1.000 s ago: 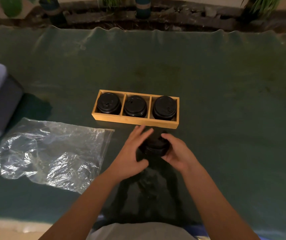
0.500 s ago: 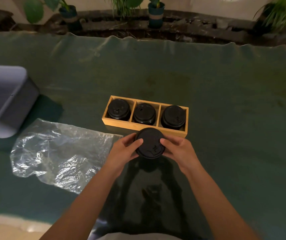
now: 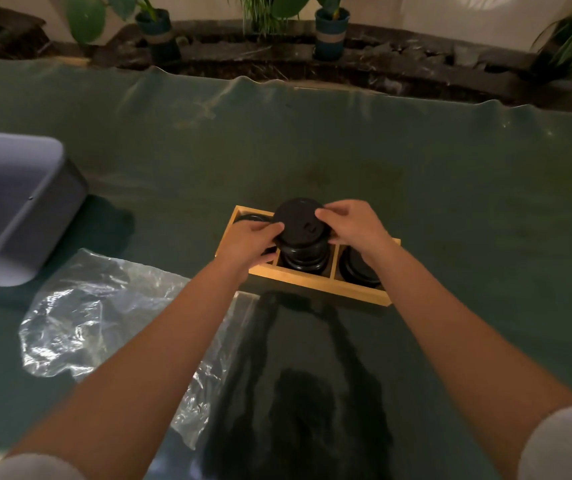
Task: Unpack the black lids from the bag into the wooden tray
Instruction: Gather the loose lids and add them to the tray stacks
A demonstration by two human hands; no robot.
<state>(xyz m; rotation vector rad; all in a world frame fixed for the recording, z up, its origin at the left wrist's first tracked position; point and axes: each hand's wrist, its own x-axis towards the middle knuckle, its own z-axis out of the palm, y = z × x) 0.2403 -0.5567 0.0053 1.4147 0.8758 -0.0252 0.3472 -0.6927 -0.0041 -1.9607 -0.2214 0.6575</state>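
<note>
Green-covered table (image 3: 450,188): my left hand (image 3: 249,240) and right hand (image 3: 350,223) pinch the round black plastic lid stack (image 3: 300,225); lower it squarely into the three-slot wooden tray's (image 3: 315,285) middle slot.

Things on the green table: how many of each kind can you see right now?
Wooden tray: 1
Stacks of black lids: 3 (middle one between both hands, left one mostly hidden)
Clear plastic bag: 1
Grey tub: 1
Hands, left and right: 2
Total: 8
</note>
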